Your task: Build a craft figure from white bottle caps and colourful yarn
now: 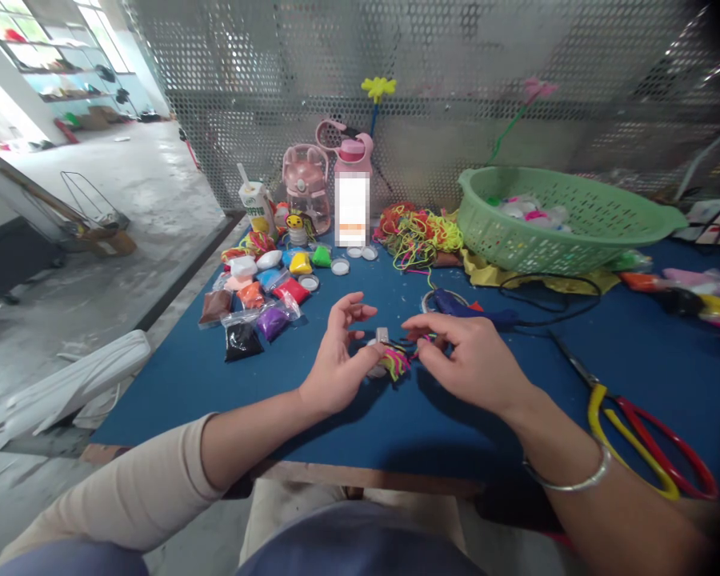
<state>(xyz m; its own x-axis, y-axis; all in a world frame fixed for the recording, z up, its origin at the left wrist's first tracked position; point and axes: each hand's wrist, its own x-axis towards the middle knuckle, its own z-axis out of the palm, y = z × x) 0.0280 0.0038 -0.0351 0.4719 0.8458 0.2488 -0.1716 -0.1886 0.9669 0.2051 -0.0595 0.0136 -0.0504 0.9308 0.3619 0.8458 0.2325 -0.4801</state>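
Observation:
My left hand (342, 356) holds a small whitish object (382, 334) low over the table, its thumb pressed on the colourful yarn strands (396, 362) and its upper fingers curved apart. Yellow, pink and dark strands hang from this piece; its exact kind is partly hidden by my hand. Just right of it, my right hand (471, 360) pinches more pink and dark strands (423, 346) between thumb and fingers. A blue glue gun (471, 306) lies behind my right hand. Red-and-yellow-handled scissors (630, 424) rest to the right of my right wrist, blades pointing away.
Bags of coloured clay (273, 322) and small round lids (339, 266) lie at the left. Behind stand a drink cup (257, 210), a pink bottle (307, 192) and a yarn heap (417, 232). A green basket (552, 240) stands back right, before a perforated metal panel (432, 136).

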